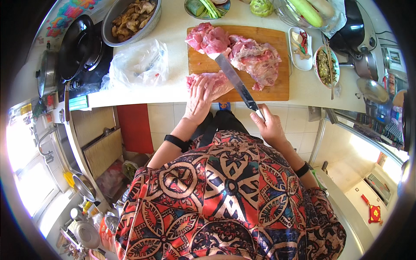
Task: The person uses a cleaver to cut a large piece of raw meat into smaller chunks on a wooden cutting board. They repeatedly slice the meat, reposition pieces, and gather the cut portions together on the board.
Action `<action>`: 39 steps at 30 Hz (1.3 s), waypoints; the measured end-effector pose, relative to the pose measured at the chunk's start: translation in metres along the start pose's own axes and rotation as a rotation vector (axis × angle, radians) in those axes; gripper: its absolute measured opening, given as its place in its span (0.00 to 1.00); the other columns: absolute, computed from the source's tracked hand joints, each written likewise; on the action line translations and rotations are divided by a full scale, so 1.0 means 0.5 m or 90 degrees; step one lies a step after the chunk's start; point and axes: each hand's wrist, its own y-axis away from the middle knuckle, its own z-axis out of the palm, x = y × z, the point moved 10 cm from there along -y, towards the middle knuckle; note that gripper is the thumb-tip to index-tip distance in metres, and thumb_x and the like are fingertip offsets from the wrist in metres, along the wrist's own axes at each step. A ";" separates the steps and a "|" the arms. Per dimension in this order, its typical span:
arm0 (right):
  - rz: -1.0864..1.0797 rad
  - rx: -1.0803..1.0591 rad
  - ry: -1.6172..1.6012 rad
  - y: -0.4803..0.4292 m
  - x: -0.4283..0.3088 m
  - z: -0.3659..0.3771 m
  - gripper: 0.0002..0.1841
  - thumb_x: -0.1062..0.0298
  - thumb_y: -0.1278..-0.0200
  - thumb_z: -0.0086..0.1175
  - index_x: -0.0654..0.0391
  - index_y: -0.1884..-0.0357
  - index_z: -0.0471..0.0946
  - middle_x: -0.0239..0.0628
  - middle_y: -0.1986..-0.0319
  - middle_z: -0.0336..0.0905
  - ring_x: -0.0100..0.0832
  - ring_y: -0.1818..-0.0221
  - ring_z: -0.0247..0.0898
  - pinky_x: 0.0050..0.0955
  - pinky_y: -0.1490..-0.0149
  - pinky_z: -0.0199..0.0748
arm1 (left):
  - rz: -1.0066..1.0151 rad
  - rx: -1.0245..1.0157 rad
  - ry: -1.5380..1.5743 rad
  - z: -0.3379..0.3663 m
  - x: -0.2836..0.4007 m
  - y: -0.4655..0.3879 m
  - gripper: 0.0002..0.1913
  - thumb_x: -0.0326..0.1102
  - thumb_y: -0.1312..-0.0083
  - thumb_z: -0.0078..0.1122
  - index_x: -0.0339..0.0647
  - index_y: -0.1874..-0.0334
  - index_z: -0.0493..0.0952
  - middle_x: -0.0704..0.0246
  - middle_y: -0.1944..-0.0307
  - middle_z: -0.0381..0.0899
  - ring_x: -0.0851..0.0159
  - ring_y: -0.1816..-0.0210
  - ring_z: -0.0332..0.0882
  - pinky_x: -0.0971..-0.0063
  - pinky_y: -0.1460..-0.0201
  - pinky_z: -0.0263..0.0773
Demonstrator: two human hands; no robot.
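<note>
On the wooden cutting board point(276, 37) lie raw meat pieces. My left hand point(200, 99) rests flat on the near piece of raw meat point(221, 85), at the board's front left. In my right hand point(268, 125) is a long-bladed kitchen knife point(234, 75), gripped by its pale handle. The blade slants up and left across the board, its tip by a whitish bit at the edge of the far-left lump of raw meat point(209, 38). Another large fatty slab point(256, 61) spreads to the right of the blade.
Left of the board sits a clear plastic bag point(138, 66), with a metal basin of browned meat pieces point(133, 21) behind it. A black wok point(76, 47) is on the stove. At right are a white dish of seasonings point(300, 48) and a bowl with chopsticks point(326, 66).
</note>
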 end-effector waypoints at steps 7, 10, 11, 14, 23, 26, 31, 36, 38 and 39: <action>-0.031 -0.099 0.020 -0.002 0.006 0.071 0.17 0.55 0.28 0.50 0.57 0.48 0.69 0.53 0.67 0.80 0.59 0.64 0.76 0.48 0.62 0.72 | 0.040 -0.038 -0.142 0.038 -0.016 0.035 0.22 0.32 0.43 0.57 0.44 0.44 0.70 0.62 0.44 0.68 0.54 0.37 0.65 0.53 0.32 0.55; -0.017 -0.103 0.028 -0.001 0.029 0.095 0.17 0.55 0.29 0.51 0.56 0.49 0.69 0.53 0.69 0.80 0.60 0.66 0.76 0.49 0.64 0.73 | 0.043 0.017 -0.116 0.044 -0.011 0.034 0.23 0.31 0.43 0.57 0.44 0.43 0.70 0.63 0.44 0.69 0.56 0.37 0.66 0.55 0.35 0.55; 0.022 -0.113 0.040 0.002 0.048 0.104 0.17 0.55 0.29 0.51 0.56 0.49 0.69 0.54 0.70 0.80 0.60 0.67 0.76 0.48 0.64 0.73 | 0.035 -0.012 -0.117 0.056 -0.013 0.035 0.23 0.30 0.44 0.56 0.44 0.44 0.71 0.63 0.44 0.70 0.56 0.37 0.66 0.56 0.35 0.55; -0.005 -0.077 0.029 0.017 0.058 0.104 0.16 0.55 0.29 0.51 0.56 0.50 0.69 0.53 0.72 0.79 0.60 0.69 0.76 0.49 0.66 0.73 | 0.028 -0.043 -0.099 0.063 -0.012 0.037 0.22 0.30 0.44 0.56 0.42 0.44 0.71 0.62 0.45 0.70 0.56 0.38 0.66 0.56 0.37 0.55; -0.097 -0.026 0.048 -0.127 -0.049 0.184 0.17 0.54 0.28 0.51 0.58 0.54 0.67 0.55 0.73 0.79 0.61 0.69 0.75 0.51 0.67 0.71 | 0.001 -0.054 -0.060 0.044 -0.040 0.018 0.23 0.34 0.47 0.58 0.39 0.47 0.72 0.60 0.46 0.69 0.54 0.39 0.66 0.55 0.38 0.55; -0.163 -0.002 0.047 -0.133 -0.096 0.172 0.17 0.54 0.28 0.51 0.59 0.53 0.67 0.57 0.72 0.79 0.61 0.68 0.76 0.51 0.67 0.72 | -0.012 -0.042 -0.055 0.038 -0.046 0.014 0.24 0.35 0.47 0.59 0.41 0.46 0.71 0.61 0.46 0.70 0.56 0.40 0.66 0.56 0.38 0.54; 0.017 -0.079 0.046 -0.052 -0.040 0.133 0.19 0.54 0.28 0.51 0.62 0.52 0.67 0.58 0.70 0.79 0.61 0.65 0.77 0.50 0.63 0.73 | -0.043 -0.064 0.013 0.044 -0.057 0.016 0.26 0.33 0.52 0.63 0.42 0.48 0.72 0.64 0.47 0.70 0.57 0.40 0.67 0.57 0.38 0.54; -0.073 -0.045 0.059 -0.160 -0.087 0.186 0.17 0.56 0.28 0.50 0.62 0.55 0.67 0.57 0.68 0.79 0.62 0.64 0.75 0.49 0.62 0.72 | -0.026 -0.049 -0.020 0.042 -0.059 0.014 0.24 0.33 0.53 0.63 0.43 0.50 0.72 0.63 0.48 0.70 0.56 0.41 0.67 0.57 0.38 0.55; -0.087 -0.045 0.055 -0.164 -0.094 0.183 0.17 0.56 0.28 0.50 0.62 0.53 0.68 0.56 0.66 0.79 0.61 0.64 0.75 0.48 0.61 0.72 | -0.017 -0.068 -0.041 0.049 -0.057 0.017 0.25 0.36 0.51 0.63 0.42 0.49 0.70 0.61 0.46 0.68 0.55 0.41 0.66 0.54 0.39 0.54; -0.096 -0.039 0.034 -0.154 -0.097 0.175 0.17 0.56 0.28 0.51 0.62 0.54 0.68 0.58 0.67 0.79 0.62 0.64 0.75 0.50 0.61 0.72 | -0.008 -0.062 -0.022 0.047 -0.054 0.018 0.25 0.35 0.52 0.64 0.42 0.49 0.70 0.61 0.47 0.68 0.55 0.41 0.66 0.54 0.39 0.54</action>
